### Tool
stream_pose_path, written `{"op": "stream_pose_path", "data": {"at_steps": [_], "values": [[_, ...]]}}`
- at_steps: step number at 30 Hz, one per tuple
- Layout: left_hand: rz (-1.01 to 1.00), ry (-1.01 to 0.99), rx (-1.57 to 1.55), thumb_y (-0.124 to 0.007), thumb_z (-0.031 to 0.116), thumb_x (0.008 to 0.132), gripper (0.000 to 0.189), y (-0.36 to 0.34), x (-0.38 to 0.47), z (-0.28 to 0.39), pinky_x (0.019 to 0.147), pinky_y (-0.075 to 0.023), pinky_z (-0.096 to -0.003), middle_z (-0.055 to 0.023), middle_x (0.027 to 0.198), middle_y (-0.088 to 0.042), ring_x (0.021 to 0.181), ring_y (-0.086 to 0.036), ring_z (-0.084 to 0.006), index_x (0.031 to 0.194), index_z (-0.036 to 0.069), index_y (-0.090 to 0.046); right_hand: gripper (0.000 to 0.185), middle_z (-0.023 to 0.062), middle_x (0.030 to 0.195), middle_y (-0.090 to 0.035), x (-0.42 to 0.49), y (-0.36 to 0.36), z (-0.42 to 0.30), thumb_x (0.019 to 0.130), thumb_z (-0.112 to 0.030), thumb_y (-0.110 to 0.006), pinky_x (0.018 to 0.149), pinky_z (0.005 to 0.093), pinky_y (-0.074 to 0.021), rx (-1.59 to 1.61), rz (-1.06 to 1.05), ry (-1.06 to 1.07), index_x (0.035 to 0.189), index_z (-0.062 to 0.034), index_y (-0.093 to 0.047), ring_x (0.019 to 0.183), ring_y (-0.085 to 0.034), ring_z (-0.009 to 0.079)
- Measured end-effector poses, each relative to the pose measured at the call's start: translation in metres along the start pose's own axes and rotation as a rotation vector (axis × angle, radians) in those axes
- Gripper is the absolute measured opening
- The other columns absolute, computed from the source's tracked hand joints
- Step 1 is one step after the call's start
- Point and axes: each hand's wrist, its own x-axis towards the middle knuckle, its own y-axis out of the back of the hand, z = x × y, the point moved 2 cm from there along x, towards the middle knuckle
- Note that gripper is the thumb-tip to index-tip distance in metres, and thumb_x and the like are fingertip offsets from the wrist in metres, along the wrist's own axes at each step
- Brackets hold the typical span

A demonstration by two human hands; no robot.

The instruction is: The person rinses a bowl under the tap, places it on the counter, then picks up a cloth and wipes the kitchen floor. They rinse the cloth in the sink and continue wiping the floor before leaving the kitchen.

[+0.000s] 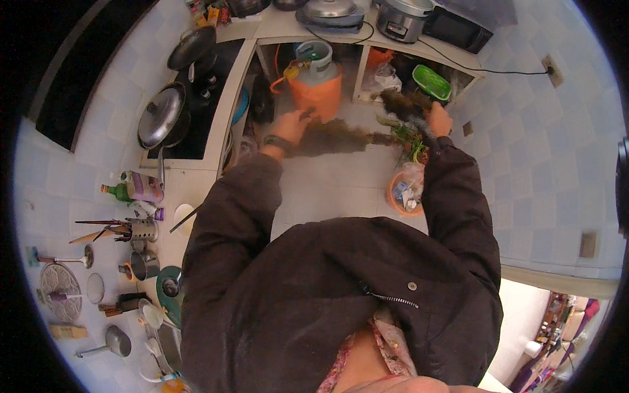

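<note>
Over the floor, in front of the gas cylinder [314, 73] in its orange holder, is my left hand [290, 128]. Its fingers are blurred, and a dark brown smeared shape [339, 138] lies beside them; whether the hand holds anything is unclear. My right hand [439, 122] has its fingers curled just below a green plastic tray [432, 82]. A dark blurred thing is next to this hand, and its grip cannot be made out. Leafy green vegetables [410, 140] lie left of my right forearm. Below them stands an orange bin [393, 194] with a plastic bag and litter inside.
On the left counter are a stove [216, 98] with a lidded pan [162, 118] and a wok [194, 49], bottles [142, 186] and a utensil holder [144, 229]. A rice cooker [400, 24] and a microwave [457, 29] stand on the back counter. A cord runs to the wall socket [553, 71].
</note>
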Motion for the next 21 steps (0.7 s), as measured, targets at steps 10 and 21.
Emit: {"op": "stream_pose_path", "data": {"at_steps": [10, 21], "values": [[0.076, 0.592, -0.124, -0.065, 0.058, 0.069, 0.076, -0.015, -0.017, -0.149, 0.089, -0.0415, -0.0424, -0.0261, 0.109, -0.059, 0.106, -0.054, -0.0378, 0.109, -0.006, -0.059, 0.031, 0.0197, 0.092, -0.062, 0.001, -0.063, 0.182, 0.075, -0.023, -0.061, 0.074, 0.0474, -0.045, 0.23, -0.283, -0.377, 0.098, -0.0029, -0.058, 0.088, -0.057, 0.0409], [0.011, 0.798, -0.572, -0.066, 0.066, 0.064, 0.097, -0.082, -0.038, -0.19, 0.09, -0.0399, -0.0388, -0.0206, 0.12, -0.055, 0.109, -0.052, -0.0311, 0.124, -0.009, -0.047, 0.027, 0.0213, 0.093, -0.06, -0.102, -0.117, 0.176, 0.073, -0.022, -0.06, 0.071, 0.0478, -0.0477, 0.076, -0.405, -0.061, 0.091, -0.0018, -0.059, 0.084, -0.059, 0.0376]]}}
